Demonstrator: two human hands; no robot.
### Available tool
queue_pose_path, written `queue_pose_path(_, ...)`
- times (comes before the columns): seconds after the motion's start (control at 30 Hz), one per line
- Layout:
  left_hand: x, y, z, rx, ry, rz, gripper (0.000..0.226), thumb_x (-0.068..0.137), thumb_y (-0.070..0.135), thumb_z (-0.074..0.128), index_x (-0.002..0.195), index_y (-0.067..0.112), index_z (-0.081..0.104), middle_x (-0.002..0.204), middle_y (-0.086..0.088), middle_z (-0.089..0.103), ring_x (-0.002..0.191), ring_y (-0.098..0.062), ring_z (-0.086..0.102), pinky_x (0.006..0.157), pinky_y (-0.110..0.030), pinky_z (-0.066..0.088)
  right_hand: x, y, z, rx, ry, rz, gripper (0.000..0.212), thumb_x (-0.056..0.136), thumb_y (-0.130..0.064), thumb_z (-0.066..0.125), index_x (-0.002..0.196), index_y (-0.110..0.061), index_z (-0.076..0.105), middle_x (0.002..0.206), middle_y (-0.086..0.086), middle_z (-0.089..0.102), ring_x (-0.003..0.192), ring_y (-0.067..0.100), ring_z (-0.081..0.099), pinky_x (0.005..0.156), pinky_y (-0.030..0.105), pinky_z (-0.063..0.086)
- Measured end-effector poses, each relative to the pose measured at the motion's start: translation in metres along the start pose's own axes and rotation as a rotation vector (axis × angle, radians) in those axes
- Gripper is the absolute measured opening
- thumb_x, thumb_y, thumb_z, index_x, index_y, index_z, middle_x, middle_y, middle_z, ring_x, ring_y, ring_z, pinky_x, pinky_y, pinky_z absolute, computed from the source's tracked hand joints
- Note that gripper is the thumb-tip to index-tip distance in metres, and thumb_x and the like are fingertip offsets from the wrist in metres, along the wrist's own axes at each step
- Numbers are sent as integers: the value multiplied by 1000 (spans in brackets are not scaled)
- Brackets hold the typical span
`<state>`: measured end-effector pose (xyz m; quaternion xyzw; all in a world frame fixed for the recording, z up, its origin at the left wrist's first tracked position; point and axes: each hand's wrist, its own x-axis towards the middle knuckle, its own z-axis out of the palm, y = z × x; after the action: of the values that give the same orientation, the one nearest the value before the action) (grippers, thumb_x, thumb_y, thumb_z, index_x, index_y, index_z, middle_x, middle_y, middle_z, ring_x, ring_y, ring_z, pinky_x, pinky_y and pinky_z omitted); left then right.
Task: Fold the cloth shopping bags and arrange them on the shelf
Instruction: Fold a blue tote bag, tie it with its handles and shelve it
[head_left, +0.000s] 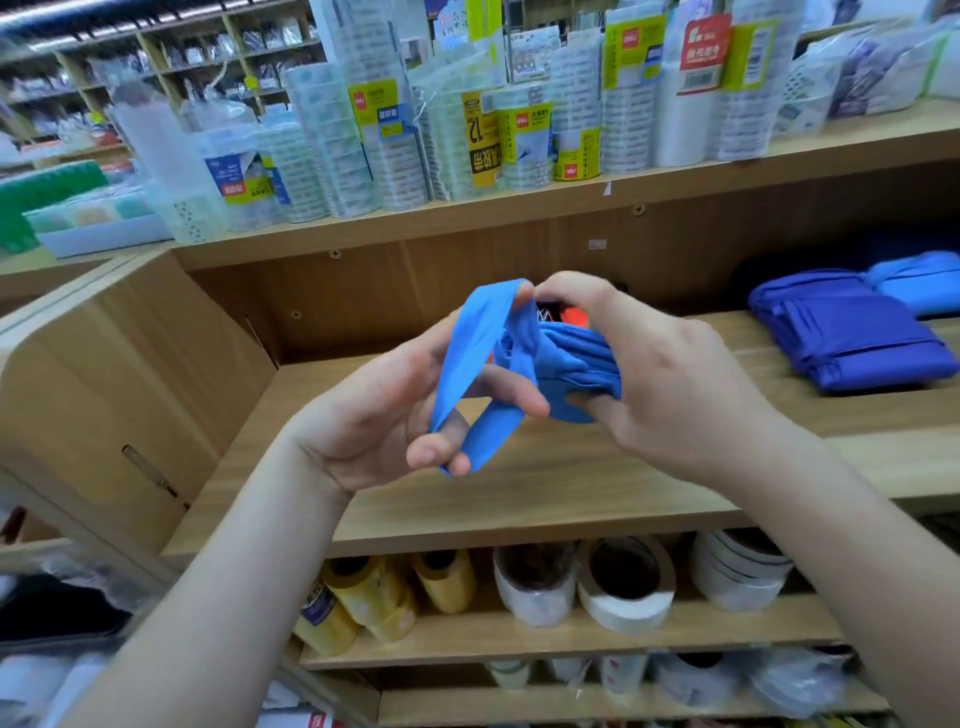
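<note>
Left hand and right hand are held mid-air, nearest the view, over the bare middle shelf.

- Blue bag: bunched into a small bundle and gripped by the right hand, thumb on top, fingers curled underneath.
- Strap: a flat loop is held by the left hand, with fingers hooked through it and the lower end pinched between thumb and finger. The upper end is met by the right thumb.

Handling, judged: the cloth is light, soft and limp, not fragile, with no shape of its own, so the bundle is expected to spring open if released. It is best gripped across the whole fold. The strap is the only firm line, usable as a wrap or tie.

Storage:
- Same shelf, far right: a dark blue folded bag lies flat, with a lighter blue one just behind it, touching.
- Shelf below: yellow rolls at left, white tape rolls at right.
- Shelf above: wrapped tape packs stand upright.
- Far left: a pale tray holds pastel blocks; the contents cannot be identified.
</note>
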<state>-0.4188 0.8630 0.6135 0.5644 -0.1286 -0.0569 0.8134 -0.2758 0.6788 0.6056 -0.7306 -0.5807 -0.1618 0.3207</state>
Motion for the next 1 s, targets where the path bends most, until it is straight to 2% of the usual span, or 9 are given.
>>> queue_pose_path(0.13,4,-12,-6,-190,-142,48,83,86,50,66,151,22,23,126,-27,58,58,-6,66,73,-30,61,-10,3,9,-168,-1,-211,95,71,1,73,141,-46,27,90,6,46,56,31,46,45,45,47)
queue_pose_path(0.23,10,-23,-1,-196,-165,62,87,86,48,66,152,23,14,126,-28,59,61,-8,68,73,-31,61,-9,8,17,-90,-30,-214,76,75,-2,63,138,-41,41,87,3,37,58,27,41,47,46,46)
queue_pose_path(0.3,13,-26,3,-180,-96,71,79,88,42,67,151,21,25,111,-20,67,55,-2,65,69,-25,60,-11,12,18,56,-21,-158,67,77,-5,61,135,-35,50,90,1,40,68,26,47,56,47,49)
queue_pose_path(0.37,13,-24,5,-198,103,111,55,90,28,69,140,13,50,78,-5,65,41,2,56,62,-19,58,-15,18,17,163,18,-109,56,77,-5,65,129,-27,57,92,0,44,74,21,50,64,45,50)
queue_pose_path(0.43,14,-24,5,-178,470,161,23,87,22,69,105,8,73,55,5,48,29,2,43,54,-13,53,-20,21,16,239,17,-85,50,78,-5,67,123,-24,59,93,1,47,74,21,51,65,45,50)
queue_pose_path(0.53,23,-24,7,-155,839,141,15,69,24,74,67,10,71,48,7,40,28,-1,36,46,-11,47,-24,18,15,281,-3,-109,49,79,-9,66,121,-31,53,98,-3,50,81,18,55,68,39,49)
queue_pose_path(0.7,33,-29,11,277,989,65,21,71,26,78,67,9,65,60,-2,57,48,-7,49,44,-15,41,-25,16,16,403,-6,-89,45,80,-6,66,122,-20,57,106,2,55,94,22,58,78,43,49)
queue_pose_path(0.83,38,-30,16,466,978,-4,17,82,-6,67,81,11,67,70,-7,68,59,-16,56,47,-19,41,-25,17,16,568,19,-59,51,81,-6,67,123,-32,52,115,-6,53,108,16,55,89,24,45)
queue_pose_path(1.0,34,-32,20,614,678,244,45,82,-16,57,105,21,72,110,-8,71,104,-26,64,86,-34,54,-26,24,21,1021,82,170,47,79,-5,66,122,-21,57,107,13,64,97,17,62,83,26,50)
